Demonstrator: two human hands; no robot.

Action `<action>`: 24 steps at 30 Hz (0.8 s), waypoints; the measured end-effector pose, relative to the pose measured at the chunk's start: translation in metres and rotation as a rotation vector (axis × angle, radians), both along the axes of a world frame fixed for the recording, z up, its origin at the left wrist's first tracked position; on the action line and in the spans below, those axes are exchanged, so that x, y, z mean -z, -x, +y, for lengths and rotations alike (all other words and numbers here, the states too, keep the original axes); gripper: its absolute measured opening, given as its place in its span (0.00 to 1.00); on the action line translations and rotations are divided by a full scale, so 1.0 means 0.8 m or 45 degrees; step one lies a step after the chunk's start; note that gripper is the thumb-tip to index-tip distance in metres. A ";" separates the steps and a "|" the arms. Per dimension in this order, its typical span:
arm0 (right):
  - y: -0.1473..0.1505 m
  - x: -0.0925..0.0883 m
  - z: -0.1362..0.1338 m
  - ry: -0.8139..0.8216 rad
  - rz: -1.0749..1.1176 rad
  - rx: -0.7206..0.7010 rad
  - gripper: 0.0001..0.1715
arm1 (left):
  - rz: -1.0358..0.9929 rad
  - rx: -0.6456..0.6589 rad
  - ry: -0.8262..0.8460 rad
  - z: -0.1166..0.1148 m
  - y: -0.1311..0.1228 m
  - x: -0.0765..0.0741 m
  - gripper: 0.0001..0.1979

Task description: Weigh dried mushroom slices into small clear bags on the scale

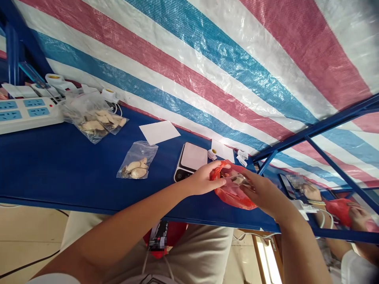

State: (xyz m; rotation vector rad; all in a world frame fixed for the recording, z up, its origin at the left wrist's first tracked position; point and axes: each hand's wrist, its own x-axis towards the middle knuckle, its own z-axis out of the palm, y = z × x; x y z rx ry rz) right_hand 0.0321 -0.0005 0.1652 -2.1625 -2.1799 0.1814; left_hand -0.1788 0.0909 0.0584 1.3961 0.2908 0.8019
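My left hand (207,179) pinches the rim of a red plastic bag (235,197), thumb and fingers closed on its left edge. The bag's mouth faces up, and a few pale, greyish pieces show inside. My right hand (260,191) reaches into the mouth from the right, its fingers curled and partly hidden by the bag; what they hold cannot be made out. Just left of the bag lies a digital scale (194,156) with a bare white plate. Further left, a clear zip bag (137,161) of pale dried slices lies flat on the blue table (89,169).
More clear bags of dried slices (100,122) lie at the left beside a power strip (29,112). White paper (160,132) and a small roll (212,154) lie near the striped tarp (177,71). Beyond the blue frame bar (334,165), another person's hands (312,193) work at another red bag.
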 end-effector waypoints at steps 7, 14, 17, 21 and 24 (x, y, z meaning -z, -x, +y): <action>0.006 0.027 -0.015 -0.075 0.090 -0.034 0.21 | 0.158 -0.191 -0.288 -0.009 -0.007 0.008 0.18; 0.003 0.031 -0.028 -0.079 0.107 0.010 0.10 | 0.110 -0.241 -0.498 -0.010 -0.017 0.020 0.08; 0.001 0.031 -0.030 -0.098 0.111 0.017 0.08 | 0.095 -0.233 -0.547 -0.011 -0.019 0.024 0.11; -0.002 0.031 -0.032 -0.197 0.122 -0.070 0.13 | 0.102 -0.209 -0.594 -0.009 -0.017 0.024 0.17; -0.003 0.029 -0.032 -0.245 0.149 -0.184 0.16 | 0.105 -0.197 -0.595 -0.008 -0.015 0.023 0.20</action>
